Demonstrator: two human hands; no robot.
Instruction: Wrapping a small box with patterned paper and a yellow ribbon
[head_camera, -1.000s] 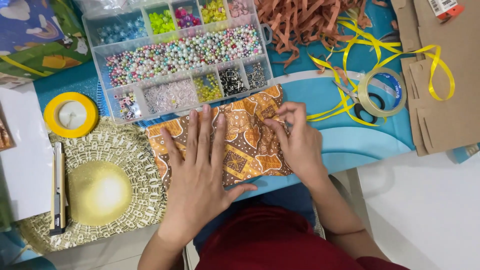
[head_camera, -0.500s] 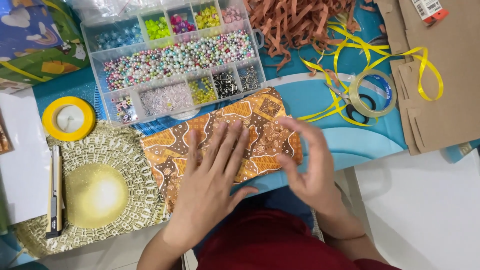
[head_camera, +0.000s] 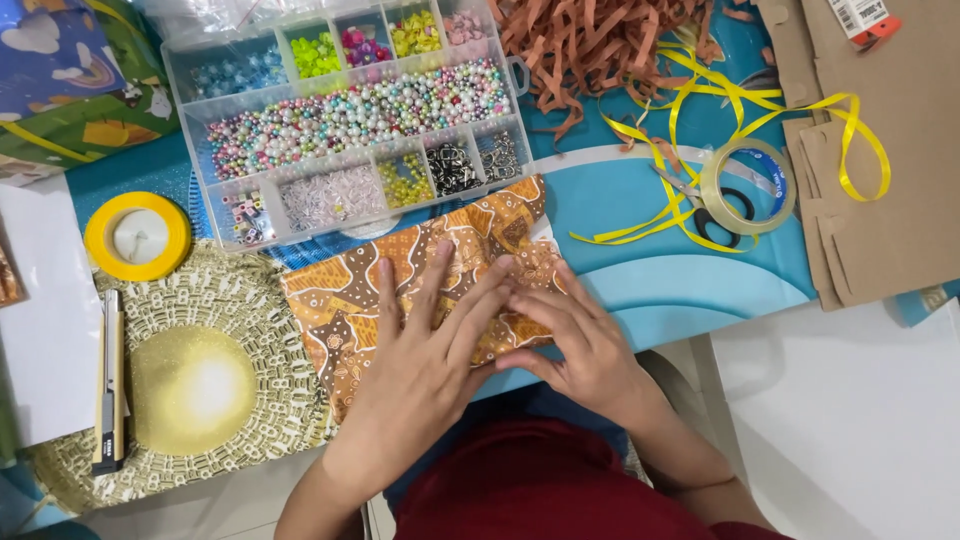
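Batik cloth (head_camera: 340, 300) under both hands, table-edge

Left hand (head_camera: 425, 350) flat on batik paper (head_camera: 345, 300), right hand (head_camera: 575, 340) pressing fold

A home craft table: compartmented bead box (head_camera: 350, 120), tape rolls (head_camera: 747, 185), yellow ribbon (head_camera: 700, 130), shredded brown paper (head_camera: 600, 45).

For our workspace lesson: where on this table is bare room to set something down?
Bare blue table lies right of the patterned paper, below the tape roll. Crowded elsewhere: bead box, ribbon, gold mat.
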